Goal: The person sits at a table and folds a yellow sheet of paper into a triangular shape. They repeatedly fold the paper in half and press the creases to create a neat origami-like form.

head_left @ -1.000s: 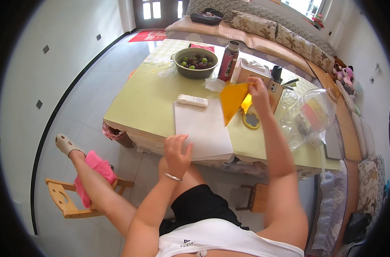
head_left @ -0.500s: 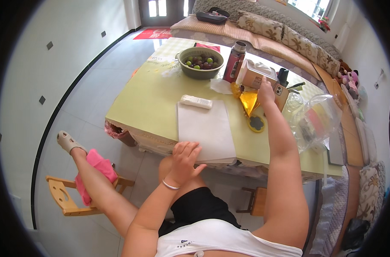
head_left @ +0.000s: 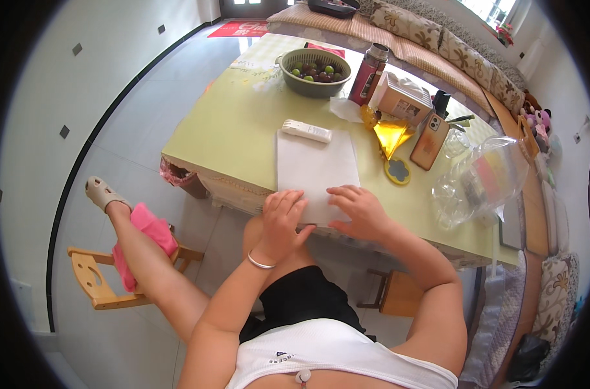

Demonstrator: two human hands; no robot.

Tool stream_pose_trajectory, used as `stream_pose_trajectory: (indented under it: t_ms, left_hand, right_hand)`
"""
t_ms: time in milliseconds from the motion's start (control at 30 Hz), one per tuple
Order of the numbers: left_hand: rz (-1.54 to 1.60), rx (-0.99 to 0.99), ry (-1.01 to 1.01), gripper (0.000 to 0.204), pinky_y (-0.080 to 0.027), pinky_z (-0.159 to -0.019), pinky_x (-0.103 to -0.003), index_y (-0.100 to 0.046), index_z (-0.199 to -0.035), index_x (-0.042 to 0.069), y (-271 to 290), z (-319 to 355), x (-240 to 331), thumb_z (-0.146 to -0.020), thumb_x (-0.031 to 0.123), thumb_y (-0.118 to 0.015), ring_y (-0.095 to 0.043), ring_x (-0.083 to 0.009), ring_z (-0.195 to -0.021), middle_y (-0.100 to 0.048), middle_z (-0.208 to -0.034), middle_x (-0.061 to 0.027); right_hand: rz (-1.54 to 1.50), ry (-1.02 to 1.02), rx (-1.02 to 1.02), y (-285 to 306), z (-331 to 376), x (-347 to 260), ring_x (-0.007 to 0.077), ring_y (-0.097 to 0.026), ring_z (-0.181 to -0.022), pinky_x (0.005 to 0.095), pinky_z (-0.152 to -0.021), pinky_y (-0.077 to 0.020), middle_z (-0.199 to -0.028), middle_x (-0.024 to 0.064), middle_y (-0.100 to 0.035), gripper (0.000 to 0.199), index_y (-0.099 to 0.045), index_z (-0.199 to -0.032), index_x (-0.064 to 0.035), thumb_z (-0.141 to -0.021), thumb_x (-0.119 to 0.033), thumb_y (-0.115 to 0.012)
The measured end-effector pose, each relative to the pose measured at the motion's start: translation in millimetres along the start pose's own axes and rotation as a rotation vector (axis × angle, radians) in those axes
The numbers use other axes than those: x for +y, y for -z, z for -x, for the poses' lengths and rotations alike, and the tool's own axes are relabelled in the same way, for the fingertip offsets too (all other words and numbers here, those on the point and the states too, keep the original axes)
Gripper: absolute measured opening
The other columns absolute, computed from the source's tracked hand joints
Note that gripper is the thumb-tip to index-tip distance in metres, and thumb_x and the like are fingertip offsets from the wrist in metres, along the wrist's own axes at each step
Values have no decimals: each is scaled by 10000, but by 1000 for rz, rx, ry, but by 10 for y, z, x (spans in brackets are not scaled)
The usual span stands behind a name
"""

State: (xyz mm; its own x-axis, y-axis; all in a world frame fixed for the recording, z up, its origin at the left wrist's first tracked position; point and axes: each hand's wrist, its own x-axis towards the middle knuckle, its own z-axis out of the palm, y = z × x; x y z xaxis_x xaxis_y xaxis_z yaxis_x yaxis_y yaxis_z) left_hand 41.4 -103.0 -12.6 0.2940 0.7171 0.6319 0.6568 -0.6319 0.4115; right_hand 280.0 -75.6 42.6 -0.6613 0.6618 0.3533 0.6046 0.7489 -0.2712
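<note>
A stack of white paper [head_left: 317,170] lies at the near edge of the table. My left hand [head_left: 283,217] rests on its near left corner, fingers laid out flat and thumb pointing right. Over the near right part of the paper is my right hand [head_left: 361,212], its fingers spread and slightly curved, with nothing in them. Whether the right fingertips touch the paper, I cannot tell. Across the far end of the stack lies a long white packet [head_left: 306,131]. A phone [head_left: 430,141], a small yellow-rimmed flower-shaped mirror [head_left: 397,171] and a shiny gold piece [head_left: 392,136] lie to the right.
Farther back on the table [head_left: 217,139] stand a colander [head_left: 311,87] of grapes, a thermos [head_left: 369,72] and a tissue box [head_left: 402,97]. A clear plastic bag [head_left: 480,178] sits at the right. Wooden stools [head_left: 402,293] are on the floor beside my legs.
My right hand has come back from the tissue box to the near right of the paper. My left hand stays at the paper's left corner. The view has shifted slightly.
</note>
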Motion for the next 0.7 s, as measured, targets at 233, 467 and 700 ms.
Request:
stream_pose_trajectory:
  t_ms: [233, 467, 700]
  left_hand:
    - [162, 24, 117, 455, -306, -1178, -470, -631, -1270, 21, 82, -3, -88, -842, 169, -671, -482, -320, -1373, -598, -1390, -145]
    - [663, 155, 365, 364, -346, -1151, -403, -653, -1274, 6, 21, 49, -304, -1032, 219, -484, -488, -325, -1349, -641, -1331, -129]
    - [692, 162, 364, 544, -324, -1163, -395, -670, -1256, 1, 14, 48, -304, -1093, 427, -374, -470, -306, -1361, -654, -1314, -120]
  right_hand:
    - [270, 177, 82, -241, 197, -31, 278, -658, -1106, 389, -842, -557, -1212, 105, -671, 267, -653, -1068, -37, -830, -152, -697]
    - [16, -39, 166, -212, 151, -130, 263, -713, -897, 377, -750, -582, -980, 87, -731, 116, -701, -952, -51, -843, -88, -688]
    - [-340, -470, 124, -24, -16, -155, 239, -690, -766, 338, -681, -555, -847, 99, -727, 77, -754, -851, -47, -815, -111, -775]
